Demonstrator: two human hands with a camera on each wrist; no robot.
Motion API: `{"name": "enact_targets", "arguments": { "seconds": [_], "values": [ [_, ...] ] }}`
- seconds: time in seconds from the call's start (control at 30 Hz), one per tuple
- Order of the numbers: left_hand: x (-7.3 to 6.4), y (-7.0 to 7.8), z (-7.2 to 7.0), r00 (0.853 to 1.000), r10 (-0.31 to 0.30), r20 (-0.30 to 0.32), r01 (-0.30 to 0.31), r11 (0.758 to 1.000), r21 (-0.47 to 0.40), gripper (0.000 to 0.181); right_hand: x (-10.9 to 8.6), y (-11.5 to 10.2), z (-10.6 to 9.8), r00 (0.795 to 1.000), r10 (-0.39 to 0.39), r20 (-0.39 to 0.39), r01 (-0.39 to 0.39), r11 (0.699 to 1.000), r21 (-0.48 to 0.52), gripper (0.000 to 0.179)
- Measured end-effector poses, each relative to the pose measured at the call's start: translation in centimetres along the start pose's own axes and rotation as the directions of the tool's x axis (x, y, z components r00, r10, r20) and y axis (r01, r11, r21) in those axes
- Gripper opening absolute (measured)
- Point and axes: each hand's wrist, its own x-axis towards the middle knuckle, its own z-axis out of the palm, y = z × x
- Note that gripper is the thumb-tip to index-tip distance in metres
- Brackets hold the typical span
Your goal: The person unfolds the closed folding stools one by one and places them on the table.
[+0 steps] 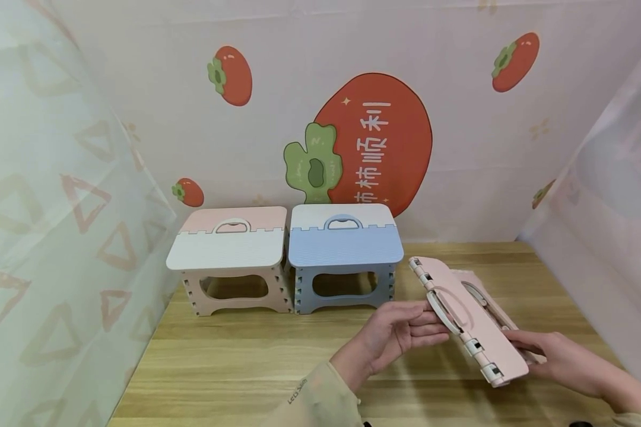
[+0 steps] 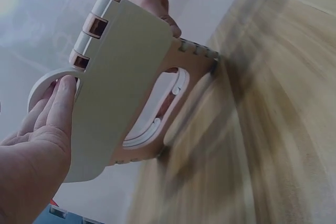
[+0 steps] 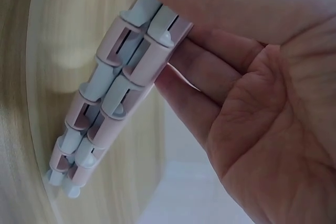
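A pink-and-white folding stool [image 1: 478, 323], partly folded, stands tilted at the right of the table. Its pink half-seat faces up in the head view, with a white handle loop along the hinged edge. My left hand [image 1: 390, 335] reaches to that loop, palm up, fingers nearly straight against it. In the left wrist view the fingertips [image 2: 66, 83] lie at the white handle [image 2: 39, 90], beside the pale half-seat [image 2: 126, 72]. With thumb and fingers, my right hand [image 1: 561, 359] grips the stool's right end. Pink and white hinge knuckles [image 3: 113, 66] of the folded side show in the right wrist view.
Left of the held stool, a blue-and-white folding stool [image 1: 347, 249] stands unfolded on the wooden table [image 1: 235, 367]. Next to it stands another unfolded pink-and-white stool [image 1: 227, 252]. A persimmon-printed cloth [image 1: 459, 148] hangs behind them, and pale sheets border both sides.
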Motion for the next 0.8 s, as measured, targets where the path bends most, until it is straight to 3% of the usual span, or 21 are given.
{"name": "enact_targets", "arguments": {
  "seconds": [0.53,0.8],
  "values": [
    [0.5,2.3,0.9,0.999,0.019,0.050,-0.023,0.997,0.078,0.050,0.0,-0.9,-0.2,0.999,-0.052,-0.008,0.053,0.978,0.200,0.050],
    [0.8,3.2,1.0,1.000,0.000,0.016,-0.002,0.993,0.115,0.050,0.2,-1.3,-0.3,1.000,-0.009,0.014,0.006,0.981,0.195,0.049]
  ]
}}
